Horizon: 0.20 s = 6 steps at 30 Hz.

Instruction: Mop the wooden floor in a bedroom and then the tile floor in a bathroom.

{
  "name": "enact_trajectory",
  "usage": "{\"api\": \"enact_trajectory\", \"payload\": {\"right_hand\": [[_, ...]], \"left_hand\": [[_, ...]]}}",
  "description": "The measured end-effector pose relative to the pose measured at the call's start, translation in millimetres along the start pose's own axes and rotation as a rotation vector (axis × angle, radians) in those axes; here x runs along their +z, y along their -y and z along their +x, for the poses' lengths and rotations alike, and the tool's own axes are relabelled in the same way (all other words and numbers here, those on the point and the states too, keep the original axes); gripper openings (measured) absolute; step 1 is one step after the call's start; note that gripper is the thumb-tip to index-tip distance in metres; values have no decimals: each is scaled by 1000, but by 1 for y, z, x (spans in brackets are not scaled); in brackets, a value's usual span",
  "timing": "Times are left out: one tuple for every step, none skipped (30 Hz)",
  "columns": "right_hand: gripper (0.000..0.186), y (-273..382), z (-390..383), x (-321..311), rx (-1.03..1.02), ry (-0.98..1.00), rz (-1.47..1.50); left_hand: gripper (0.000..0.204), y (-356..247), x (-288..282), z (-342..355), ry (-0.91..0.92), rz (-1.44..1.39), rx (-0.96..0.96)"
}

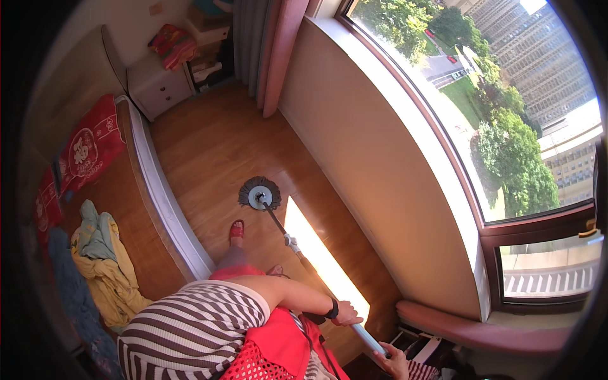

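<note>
A round mop [271, 220] with a grey fringed head and a light blue disc lies against the wooden floor. Its pole slants back toward me, part metal and part light blue. My left hand [345, 313], a black band at its wrist, is closed round the pole. Higher up, near the pole's end, my right hand [394, 362] grips the light blue section. The mop head sits a little beyond my foot in a red slipper [237, 229].
To the left is a bed [158, 171] with a red pillow [92, 149] and a crumpled yellow cloth [111, 259]. A bedside cabinet [161, 92] stands at the far end. Along the right runs a wall [373, 158] below a large window. A curtain [278, 57] hangs in the far corner.
</note>
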State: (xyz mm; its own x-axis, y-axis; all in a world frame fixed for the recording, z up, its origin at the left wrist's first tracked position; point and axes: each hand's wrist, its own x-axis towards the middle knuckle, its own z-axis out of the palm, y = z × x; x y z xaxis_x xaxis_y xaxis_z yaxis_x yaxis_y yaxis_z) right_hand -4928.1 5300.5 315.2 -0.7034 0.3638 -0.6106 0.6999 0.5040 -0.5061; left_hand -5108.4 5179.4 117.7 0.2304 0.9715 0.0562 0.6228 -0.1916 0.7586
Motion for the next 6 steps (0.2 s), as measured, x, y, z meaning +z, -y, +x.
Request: {"api": "enact_trajectory", "payload": {"right_hand": [[31, 16, -4, -2, -43, -17, -62], [32, 14, -1, 5, -57, -21, -130], [38, 16, 1, 7, 50, -27, -149], [44, 31, 8, 12, 147, -28, -166], [41, 29, 17, 20, 123, -50, -147], [41, 33, 21, 20, 121, -49, -149]], "left_hand": [[22, 7, 6, 0, -4, -2, 2], [23, 14, 11, -4, -27, 13, 32], [24, 19, 16, -8, -52, 28, 63], [24, 23, 12, -15, -53, 29, 61], [29, 30, 5, -23, 35, 20, -24], [34, 38, -3, -30, 122, 10, -109]]}}
